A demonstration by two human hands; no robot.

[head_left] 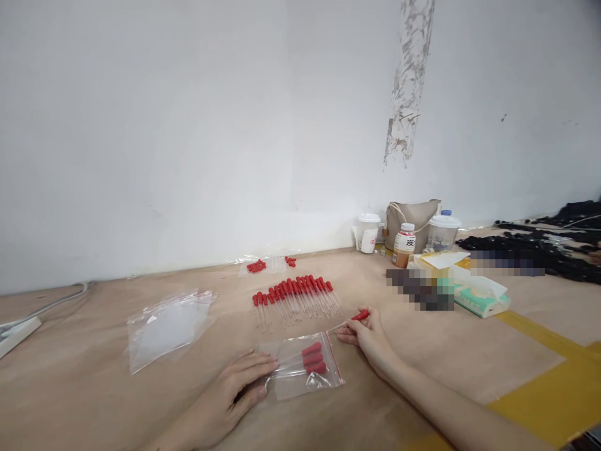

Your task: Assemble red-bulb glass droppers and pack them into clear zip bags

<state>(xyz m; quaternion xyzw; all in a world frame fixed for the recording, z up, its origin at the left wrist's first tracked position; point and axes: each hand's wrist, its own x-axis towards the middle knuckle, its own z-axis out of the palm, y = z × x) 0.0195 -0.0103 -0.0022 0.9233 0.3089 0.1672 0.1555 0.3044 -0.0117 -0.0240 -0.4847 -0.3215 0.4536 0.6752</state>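
Left hand [237,382] lies on end of clear zip bag [288,389], fingertips against plastic; cannot tell if thumb pinches. Three red-bulbed droppers [313,358] inside, bulbs toward red-striped edge. Right hand [370,338] grasps another dropper [360,315] near striped edge's far corner. Beyond: clear bag stack [169,329] at left, dropper row [295,289] at centre, green tissue pack [483,304] at right. Farther, bottle [404,247], label reading "炭," other print illegible; white-lidded cup [369,235] with small red emblem, near wall [225,125].
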